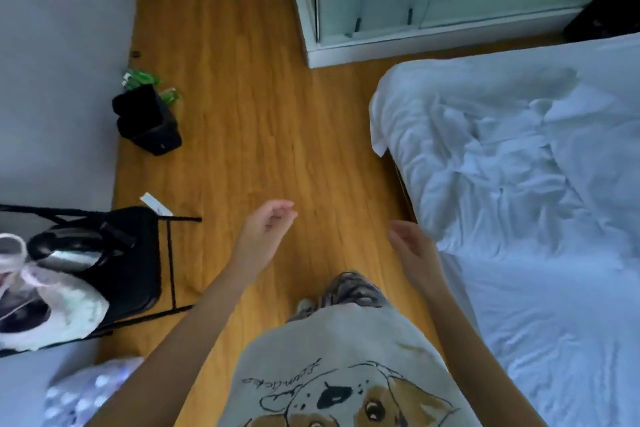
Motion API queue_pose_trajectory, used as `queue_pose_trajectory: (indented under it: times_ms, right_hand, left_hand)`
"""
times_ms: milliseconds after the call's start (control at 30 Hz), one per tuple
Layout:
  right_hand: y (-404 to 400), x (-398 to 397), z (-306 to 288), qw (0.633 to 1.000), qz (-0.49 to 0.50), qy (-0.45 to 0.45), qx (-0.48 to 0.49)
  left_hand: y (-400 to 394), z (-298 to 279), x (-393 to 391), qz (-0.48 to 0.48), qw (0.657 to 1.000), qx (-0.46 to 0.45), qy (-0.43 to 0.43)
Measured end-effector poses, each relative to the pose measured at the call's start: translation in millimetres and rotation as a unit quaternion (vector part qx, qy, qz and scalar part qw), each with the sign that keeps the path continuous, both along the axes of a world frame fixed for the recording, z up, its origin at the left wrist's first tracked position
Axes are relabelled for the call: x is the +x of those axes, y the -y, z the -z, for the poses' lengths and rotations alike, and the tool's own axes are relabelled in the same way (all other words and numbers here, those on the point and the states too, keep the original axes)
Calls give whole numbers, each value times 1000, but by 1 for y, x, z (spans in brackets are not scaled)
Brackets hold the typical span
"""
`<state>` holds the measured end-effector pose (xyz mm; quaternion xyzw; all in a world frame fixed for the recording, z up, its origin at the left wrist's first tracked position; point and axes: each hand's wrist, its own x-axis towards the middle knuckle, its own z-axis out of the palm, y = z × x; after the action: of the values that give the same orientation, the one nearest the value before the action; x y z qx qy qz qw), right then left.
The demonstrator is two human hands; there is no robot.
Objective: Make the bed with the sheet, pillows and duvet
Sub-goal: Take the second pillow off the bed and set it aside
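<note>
Standing on the wooden floor [249,114] beside the bed [554,340], the person holds both hands out over the boards, grasping nothing. The left hand [266,229] has loosely curled fingers, released; the right hand [412,250] is relaxed too, just beside the bed's edge. The crumpled white duvet [485,156] lies heaped at 3 o'clock, the sheet [561,357] spread at 4 o'clock. A black chair [138,253] stands at 9 o'clock.

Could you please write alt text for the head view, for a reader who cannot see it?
A person stands on a wood floor beside an unmade bed, both hands empty: left hand, right hand. A crumpled white duvet lies on it.
</note>
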<state>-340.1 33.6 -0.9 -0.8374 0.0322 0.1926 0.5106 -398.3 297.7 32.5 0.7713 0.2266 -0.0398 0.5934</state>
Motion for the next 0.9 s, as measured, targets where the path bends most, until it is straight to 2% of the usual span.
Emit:
queue_pose_trajectory:
  times_ms: [133,333,400,567,700,900]
  right_hand:
    - [-35,91,11,999,29,-25,-4]
    - [-95,282,47,998,42,-41,5]
    - [-107,353,44,998,41,-48,14]
    - [-136,523,18,999,29,-36,21]
    - [-147,631,6,998,52,-18,28]
    - [-144,760,27,988,139,-69,14]
  left_hand:
    - [-34,0,119,22,1000,8,9]
    - [-70,37,294,15,999,7,-49]
    - [-80,35,360,-10,998,14,-59]
    - [-109,5,525,-48,999,4,-16]
    - [-129,8,639,-6,999,21,-24]
    - [-146,41,819,122,988,59,-75]
